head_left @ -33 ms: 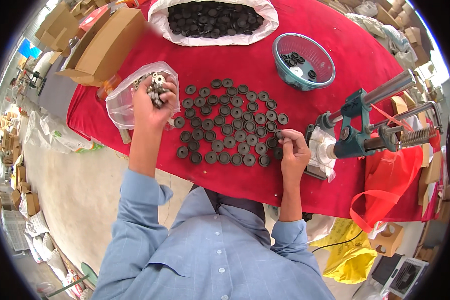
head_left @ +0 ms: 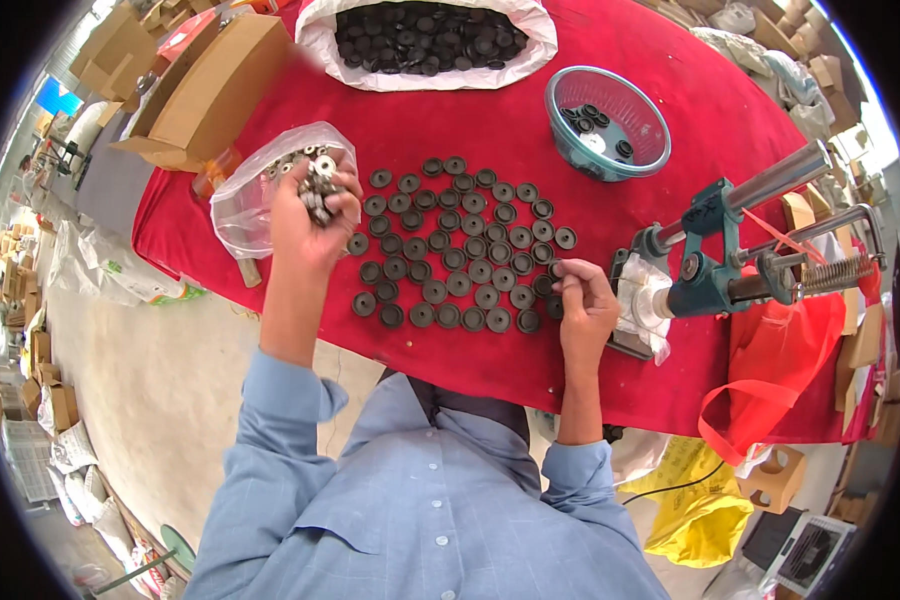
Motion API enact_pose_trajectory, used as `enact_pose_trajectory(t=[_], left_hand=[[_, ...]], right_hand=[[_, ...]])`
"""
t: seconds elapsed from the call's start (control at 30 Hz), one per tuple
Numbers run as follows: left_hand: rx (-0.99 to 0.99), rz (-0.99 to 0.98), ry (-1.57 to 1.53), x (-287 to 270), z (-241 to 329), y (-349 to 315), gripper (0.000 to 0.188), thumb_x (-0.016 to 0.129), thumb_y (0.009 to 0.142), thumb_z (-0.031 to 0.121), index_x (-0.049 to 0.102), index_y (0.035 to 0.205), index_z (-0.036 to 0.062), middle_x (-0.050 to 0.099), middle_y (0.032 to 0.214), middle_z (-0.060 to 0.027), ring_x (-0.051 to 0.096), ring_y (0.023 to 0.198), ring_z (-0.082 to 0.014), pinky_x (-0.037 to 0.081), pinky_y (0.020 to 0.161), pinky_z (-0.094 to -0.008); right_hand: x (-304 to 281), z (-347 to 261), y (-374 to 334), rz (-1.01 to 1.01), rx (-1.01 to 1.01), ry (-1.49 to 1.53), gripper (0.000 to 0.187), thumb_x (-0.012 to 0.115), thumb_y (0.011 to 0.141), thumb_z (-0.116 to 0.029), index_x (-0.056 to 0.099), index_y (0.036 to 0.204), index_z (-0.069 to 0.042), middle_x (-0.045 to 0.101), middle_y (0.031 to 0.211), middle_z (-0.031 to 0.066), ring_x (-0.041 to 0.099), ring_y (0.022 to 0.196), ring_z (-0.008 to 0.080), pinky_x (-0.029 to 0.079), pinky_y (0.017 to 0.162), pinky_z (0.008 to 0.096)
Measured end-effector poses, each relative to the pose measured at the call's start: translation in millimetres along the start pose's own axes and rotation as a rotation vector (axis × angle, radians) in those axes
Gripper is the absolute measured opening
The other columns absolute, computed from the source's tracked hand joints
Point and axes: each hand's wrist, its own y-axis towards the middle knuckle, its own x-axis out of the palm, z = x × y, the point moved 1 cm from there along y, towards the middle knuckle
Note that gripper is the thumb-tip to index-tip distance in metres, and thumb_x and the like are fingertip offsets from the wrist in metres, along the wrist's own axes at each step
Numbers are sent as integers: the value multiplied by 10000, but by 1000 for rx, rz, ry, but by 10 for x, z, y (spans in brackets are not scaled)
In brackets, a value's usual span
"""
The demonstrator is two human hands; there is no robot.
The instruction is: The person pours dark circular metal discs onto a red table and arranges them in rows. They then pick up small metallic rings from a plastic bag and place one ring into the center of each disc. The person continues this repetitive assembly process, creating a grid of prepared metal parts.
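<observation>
My left hand (head_left: pixel 308 225) is closed round a handful of small silvery metal rings (head_left: pixel 317 190), at the right side of a clear plastic bag (head_left: pixel 238 215) holding more of them. Black round discs (head_left: pixel 472 225) with raised rims and a centre hole lie in a loose group across the middle of the red-covered table. At the right edge of the group my right hand (head_left: pixel 588 298) has its fingers bent together, fingertips on a black disc that they partly hide. Just right of that hand stands a green hand press (head_left: pixel 705 250) with a metal column and a spring.
A white sack (head_left: pixel 420 82) full of black discs lies at the far edge of the red cloth (head_left: pixel 460 125). A blue-green basket (head_left: pixel 610 165) holds several discs. A cardboard box (head_left: pixel 210 95) stands far left, and a red bag (head_left: pixel 775 360) hangs near the press.
My left hand has shifted slightly right and nearer to me, with the metal rings still in it. The right hand stays almost in place, and the discs have not visibly moved.
</observation>
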Motion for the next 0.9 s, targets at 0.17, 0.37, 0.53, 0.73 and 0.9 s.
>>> enact_pose_trajectory(t=[0.17,0.37,0.53,0.73,0.9], left_hand=[[-129,47,-132,-120,-986,-717,370,598,1068,220,611,1327,-43,609,1107,-188,641,942,-232,616,777,-345],[-57,210,-24,-620,-1702,-1160,348,542,1092,316,674,1136,-2,708,1084,-188,699,998,-338,593,991,-490],[-24,295,69,-722,-1806,-1285,300,566,1076,278,676,1058,0,701,1095,-188,670,1052,-328,560,1043,-492],[-55,371,62,-909,-1824,-1313,302,569,1079,273,688,1070,-4,709,1145,-210,677,1116,-349,562,1057,-488],[-76,357,73,-994,-1785,-1297,338,521,1093,272,687,1097,-22,710,1213,-244,669,1196,-367,545,1101,-494]], right_hand=[[357,-642,-493,-203,130,77,315,695,973,48,675,1286,14,704,1121,110,717,875,122,609,731,279],[583,-781,-1097,-288,-132,-224,463,838,879,-1,687,1315,-37,639,1084,116,731,845,195,631,668,331],[520,-614,-1251,-304,-209,-461,336,830,888,-36,740,1211,-50,648,1057,93,714,821,244,606,654,359],[543,-598,-1135,-399,-360,-479,289,848,817,-3,747,1086,-34,689,1052,119,725,869,275,595,714,377],[559,-601,-1087,-520,-338,-563,327,823,818,-3,707,1122,-33,695,1060,122,706,885,305,583,721,397]])
